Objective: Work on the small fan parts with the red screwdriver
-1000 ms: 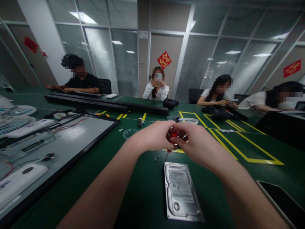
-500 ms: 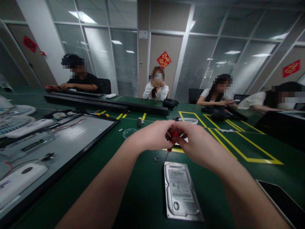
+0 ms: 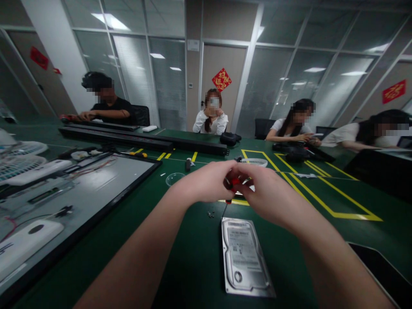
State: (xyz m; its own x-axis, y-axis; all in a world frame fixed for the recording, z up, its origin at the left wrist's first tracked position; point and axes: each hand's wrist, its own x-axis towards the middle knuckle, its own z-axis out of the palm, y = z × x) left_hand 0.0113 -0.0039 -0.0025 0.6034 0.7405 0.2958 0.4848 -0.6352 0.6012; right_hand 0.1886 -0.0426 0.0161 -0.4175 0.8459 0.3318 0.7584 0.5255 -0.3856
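Observation:
A silver hard drive (image 3: pixel 246 257) lies label up on the green table, below my hands. Both hands close round the red handle of a screwdriver (image 3: pixel 228 201), whose thin shaft slants down to the drive's far left corner. My left hand (image 3: pixel 214 182) grips it from the left, fingers curled. From the right, my right hand (image 3: pixel 262 184) has its thumb and fingers bent round the same handle. Much of the handle is hidden by the fingers. Several small screws (image 3: pixel 210 214) are scattered just left of the shaft.
At left lies a large flat panel (image 3: pixel 112 180) with white parts on it. Long black bars (image 3: pixel 144 139) stretch across the back. A phone-like dark slab (image 3: pixel 376 266) sits at right. A clear round lid (image 3: pixel 175 179) lies beyond my left wrist. Several people sit across the table.
My hands stay in nearly the same place on the screwdriver; the right fingers have shifted slightly round the handle. The hard drive has not visibly moved.

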